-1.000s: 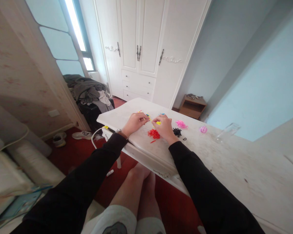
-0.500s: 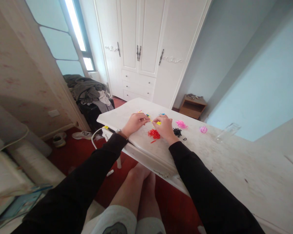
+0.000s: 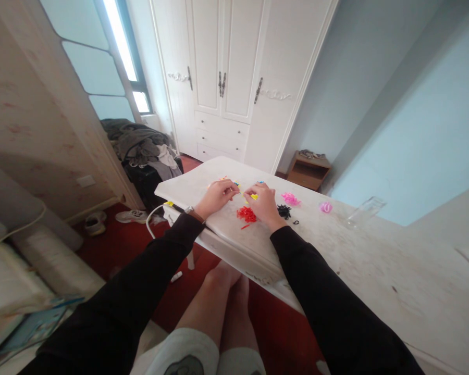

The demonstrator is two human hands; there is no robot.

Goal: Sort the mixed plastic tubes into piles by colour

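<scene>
My left hand (image 3: pixel 219 194) hovers over the white table, thumb and fingers pinched together; whatever they hold is too small to make out. Facing it, my right hand (image 3: pixel 261 204) is closed in a pinch, with a bit of yellow, seemingly a small rubber band, at its fingertips. Yellow rubber bands (image 3: pixel 254 197) show by the right fingers, partly covered by that hand. Just below lies a pile of red rubber bands (image 3: pixel 246 214). Black rubber bands (image 3: pixel 284 211) are heaped right of my right wrist. Some blue bits (image 3: pixel 261 183) peek out behind the right hand.
Pink rubber bands (image 3: pixel 290 199) lie further right, then a pink-purple bundle (image 3: pixel 325 207) and a clear glass container (image 3: pixel 365 212) on the table (image 3: pixel 375 271). A white cable (image 3: pixel 150 221) hangs at the table's left edge. The wardrobe (image 3: pixel 242 62) stands behind.
The fingertips of my two hands have come slightly apart, the left one shifting a little left. Yellow that showed between them is now less plain. The piles look the same.
</scene>
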